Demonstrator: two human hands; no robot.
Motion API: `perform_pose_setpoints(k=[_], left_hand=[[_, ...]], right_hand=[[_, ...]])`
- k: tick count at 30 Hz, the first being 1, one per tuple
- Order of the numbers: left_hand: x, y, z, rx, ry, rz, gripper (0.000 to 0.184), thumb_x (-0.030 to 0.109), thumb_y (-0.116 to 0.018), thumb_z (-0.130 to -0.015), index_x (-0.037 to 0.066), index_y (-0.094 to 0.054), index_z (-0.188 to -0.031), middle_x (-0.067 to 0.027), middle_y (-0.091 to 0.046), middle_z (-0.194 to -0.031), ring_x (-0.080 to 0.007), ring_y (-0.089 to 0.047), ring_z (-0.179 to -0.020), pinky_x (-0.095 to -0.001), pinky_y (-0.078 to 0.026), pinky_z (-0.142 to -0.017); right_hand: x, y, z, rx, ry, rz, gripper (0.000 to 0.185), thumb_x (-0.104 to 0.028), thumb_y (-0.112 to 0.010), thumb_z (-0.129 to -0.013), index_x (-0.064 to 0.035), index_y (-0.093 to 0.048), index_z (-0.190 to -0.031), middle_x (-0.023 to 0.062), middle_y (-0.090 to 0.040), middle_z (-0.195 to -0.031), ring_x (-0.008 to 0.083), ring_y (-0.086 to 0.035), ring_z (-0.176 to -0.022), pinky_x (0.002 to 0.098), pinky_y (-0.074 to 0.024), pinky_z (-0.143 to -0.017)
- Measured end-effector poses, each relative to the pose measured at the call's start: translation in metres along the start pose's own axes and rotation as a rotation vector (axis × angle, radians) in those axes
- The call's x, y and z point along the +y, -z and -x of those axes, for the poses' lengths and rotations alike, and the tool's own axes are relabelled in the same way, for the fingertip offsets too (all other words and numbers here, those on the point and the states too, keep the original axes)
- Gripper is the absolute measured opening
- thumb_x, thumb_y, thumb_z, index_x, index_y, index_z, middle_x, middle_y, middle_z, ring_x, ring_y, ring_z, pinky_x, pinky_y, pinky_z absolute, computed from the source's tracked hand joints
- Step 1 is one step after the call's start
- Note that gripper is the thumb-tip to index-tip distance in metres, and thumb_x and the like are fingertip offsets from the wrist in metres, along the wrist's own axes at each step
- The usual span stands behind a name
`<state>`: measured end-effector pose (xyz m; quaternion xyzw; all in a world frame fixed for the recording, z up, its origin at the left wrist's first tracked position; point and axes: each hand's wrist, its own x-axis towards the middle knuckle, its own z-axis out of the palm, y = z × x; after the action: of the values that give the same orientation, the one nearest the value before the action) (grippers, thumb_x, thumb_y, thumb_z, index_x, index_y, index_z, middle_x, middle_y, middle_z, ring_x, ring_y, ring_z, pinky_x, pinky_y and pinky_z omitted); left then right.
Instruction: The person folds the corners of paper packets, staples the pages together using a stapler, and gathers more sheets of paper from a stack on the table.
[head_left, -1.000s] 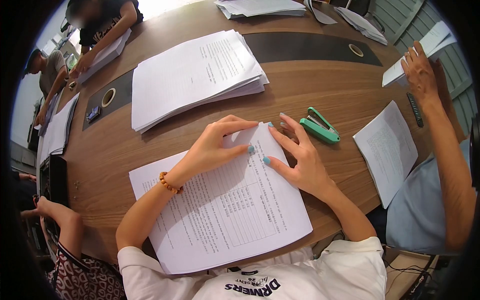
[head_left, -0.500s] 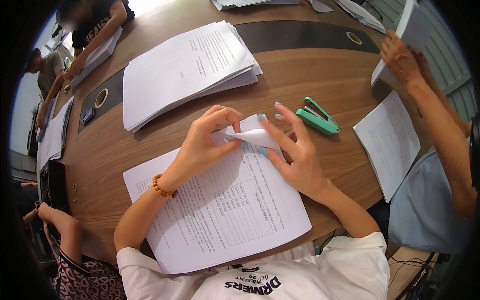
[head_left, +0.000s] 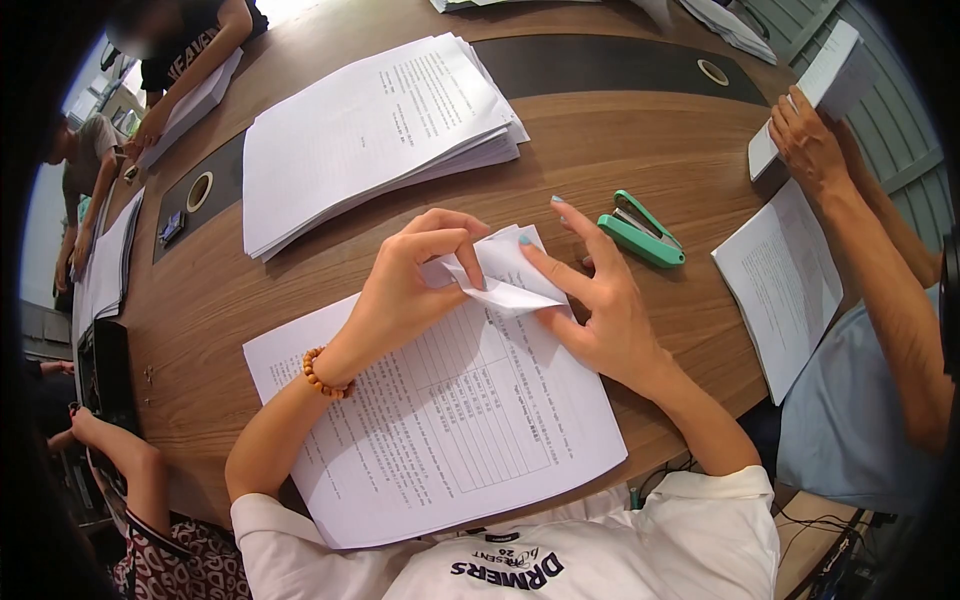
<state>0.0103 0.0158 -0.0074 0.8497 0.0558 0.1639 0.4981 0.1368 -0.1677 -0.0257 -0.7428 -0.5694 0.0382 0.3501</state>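
A printed paper stack [head_left: 420,440] lies in front of me, with a table grid on its top sheet. At its far corner the edge of the paper is lifted and folded back, making a white flap [head_left: 515,293]. My left hand [head_left: 415,270] pinches this flap between thumb and bent fingers; a wooden bead bracelet [head_left: 328,373] circles the wrist. On the other side, my right hand [head_left: 605,310] holds the flap with thumb and index finger, the thumb tip hidden by paper and the other fingers raised. A green stapler [head_left: 643,238] lies opened beyond my right hand, untouched.
A thick paper pile [head_left: 370,140] lies farther back on the wooden table [head_left: 610,130]. To the right, another person's hand [head_left: 805,135] holds a paper bundle above a printed stack [head_left: 780,290]. People handle papers at the left. A small blue item [head_left: 172,226] lies near a cable hole.
The paper flap has tipped toward me and opened wider, and my right thumb has slipped behind it. At the right, the other person's bundle has tilted and shifted.
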Motion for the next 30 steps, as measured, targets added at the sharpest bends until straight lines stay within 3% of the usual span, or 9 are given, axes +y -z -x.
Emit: perform_pose_setpoints(k=[4, 7, 10, 13, 17, 20, 26, 30], left_hand=[[0.0, 0.0, 0.0, -0.002, 0.032, -0.041, 0.015, -0.006, -0.072, -0.063, 0.005, -0.063, -0.07, -0.0033, -0.06, -0.097, -0.0161, -0.055, -0.09, -0.0301, -0.047, -0.079], [0.013, -0.002, -0.003, 0.074, 0.071, 0.113, 0.017, -0.007, -0.07, -0.064, 0.006, -0.064, -0.072, -0.0011, -0.06, -0.089, -0.0148, -0.053, -0.087, -0.0283, -0.045, -0.078], [0.006, -0.002, -0.002, 0.062, 0.021, 0.025, 0.019, -0.008, -0.068, -0.064, 0.008, -0.068, -0.073, -0.0006, -0.06, -0.085, -0.0149, -0.052, -0.088, -0.0283, -0.043, -0.082], [-0.001, 0.003, 0.002, -0.06, 0.055, -0.113, 0.021, -0.007, -0.068, -0.064, 0.011, -0.072, -0.073, -0.0017, -0.059, -0.09, -0.0163, -0.051, -0.093, -0.0305, -0.042, -0.085], [0.0, -0.001, 0.002, 0.035, 0.009, -0.069, 0.023, -0.005, -0.07, -0.062, 0.015, -0.075, -0.072, -0.0032, -0.059, -0.097, -0.0176, -0.05, -0.097, -0.0311, -0.042, -0.084], [0.001, -0.001, 0.003, 0.028, 0.058, -0.05, 0.028, -0.008, -0.067, -0.057, 0.014, -0.075, -0.072, -0.0044, -0.057, -0.104, -0.0181, -0.049, -0.104, -0.0299, -0.039, -0.092], [0.003, 0.001, 0.001, -0.01, 0.044, -0.142, 0.021, -0.003, -0.073, -0.062, 0.014, -0.075, -0.074, 0.0001, -0.061, -0.085, -0.0163, -0.05, -0.092, -0.0293, -0.042, -0.081], [0.011, -0.002, 0.0, 0.071, 0.084, -0.012, 0.021, -0.002, -0.074, -0.063, 0.013, -0.074, -0.078, 0.0028, -0.059, -0.075, -0.0144, -0.05, -0.083, -0.0288, -0.042, -0.077]], right_hand=[[0.001, -0.003, 0.002, 0.017, 0.06, 0.035, 0.05, -0.014, -0.069, -0.074, -0.0151, -0.059, -0.123, 0.0185, -0.033, -0.14, 0.0343, -0.041, -0.122, 0.0443, -0.0365, -0.098], [-0.001, -0.005, 0.001, 0.067, -0.024, -0.051, 0.055, -0.015, -0.069, -0.075, -0.0138, -0.054, -0.128, 0.0178, -0.033, -0.14, 0.0345, -0.041, -0.122, 0.0434, -0.0366, -0.098], [-0.001, -0.006, 0.0, 0.09, -0.059, -0.082, 0.06, -0.015, -0.069, -0.074, -0.0114, -0.05, -0.131, 0.0177, -0.032, -0.141, 0.0349, -0.04, -0.123, 0.0438, -0.0358, -0.099], [0.002, -0.005, 0.002, 0.021, -0.049, 0.011, 0.06, -0.014, -0.07, -0.073, -0.0084, -0.052, -0.129, 0.0178, -0.032, -0.141, 0.0348, -0.04, -0.123, 0.0443, -0.0353, -0.1], [0.0, -0.002, 0.001, 0.014, -0.037, -0.011, 0.057, -0.012, -0.07, -0.071, -0.0079, -0.055, -0.126, 0.0167, -0.032, -0.141, 0.0344, -0.04, -0.123, 0.0445, -0.0351, -0.1], [-0.002, -0.001, 0.002, 0.003, -0.017, 0.016, 0.053, -0.011, -0.07, -0.07, -0.0071, -0.059, -0.122, 0.015, -0.033, -0.141, 0.0336, -0.04, -0.123, 0.0442, -0.0362, -0.099], [-0.004, -0.003, 0.003, 0.035, -0.015, 0.036, 0.05, -0.012, -0.069, -0.073, -0.0061, -0.059, -0.121, 0.0148, -0.033, -0.141, 0.033, -0.041, -0.122, 0.0445, -0.039, -0.096], [-0.002, -0.006, 0.002, 0.075, -0.064, -0.034, 0.049, -0.013, -0.069, -0.075, -0.0043, -0.058, -0.122, 0.0161, -0.032, -0.141, 0.0333, -0.041, -0.122, 0.0445, -0.0383, -0.096]])
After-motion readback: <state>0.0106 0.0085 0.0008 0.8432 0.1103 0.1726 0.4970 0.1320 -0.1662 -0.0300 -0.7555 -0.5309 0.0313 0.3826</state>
